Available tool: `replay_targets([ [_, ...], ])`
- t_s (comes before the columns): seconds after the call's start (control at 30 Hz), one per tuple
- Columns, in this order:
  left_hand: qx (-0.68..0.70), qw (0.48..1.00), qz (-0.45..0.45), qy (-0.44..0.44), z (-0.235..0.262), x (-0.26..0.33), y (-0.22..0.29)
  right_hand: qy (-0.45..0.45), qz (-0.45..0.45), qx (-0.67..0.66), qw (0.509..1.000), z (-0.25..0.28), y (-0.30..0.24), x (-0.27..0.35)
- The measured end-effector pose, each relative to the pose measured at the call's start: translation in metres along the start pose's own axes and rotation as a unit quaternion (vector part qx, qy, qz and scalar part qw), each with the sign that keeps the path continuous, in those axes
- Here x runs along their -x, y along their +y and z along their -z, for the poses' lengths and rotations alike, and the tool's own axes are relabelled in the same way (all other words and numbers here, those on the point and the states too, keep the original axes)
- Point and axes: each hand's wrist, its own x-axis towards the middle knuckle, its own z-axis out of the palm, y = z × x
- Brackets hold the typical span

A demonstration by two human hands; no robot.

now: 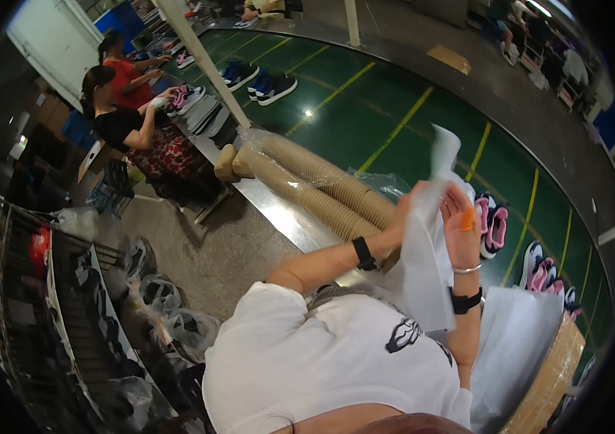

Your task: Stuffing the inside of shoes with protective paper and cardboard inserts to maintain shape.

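Covering part of left hand (pixel 403 217), white sheet (pixel 426 271) blurs at top

white sheet (pixel 425 264) | bent, partly blurred | upright | between left hand (pixel 406 211) and right hand (pixel 462 235)

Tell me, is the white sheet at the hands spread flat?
Not flat: the sheet is up between the left hand and right hand, its top end curling, lower part draping. Blur hides whether it's doubled.

Dark curved edges, glare on green belt (pixel 387 108), blurred white sheet (pixel 425 267)
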Motion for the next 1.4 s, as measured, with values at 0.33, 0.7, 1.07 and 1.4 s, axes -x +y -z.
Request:
replay_targets([
  [0.33, 0.243, 0.953, -0.156, -0.089, -0.024, 0.012, 0.016, 0.038, 0.216, 0.635, 0.741, -0.016, -0.025, -0.021],
  [0.7, -0.083, 0.725, -0.084, -0.678, -0.065, 0.043, 0.018, 0.164, 0.314, 0.681, 0.641, 0.023, -0.104, -0.044],
  [1.07, 0.62, 0.75, 0.137, -0.183, -0.114, -0.004, 0.051, 0.345, 0.344, 0.512, 0.708, 0.004, -0.077, 0.015],
  [1.4, 0.503, 0.856, 0.083, -0.087, -0.064, -0.01, 0.069, 0.297, 0.306, 0.288, 0.858, 0.025, -0.068, 0.038],
])
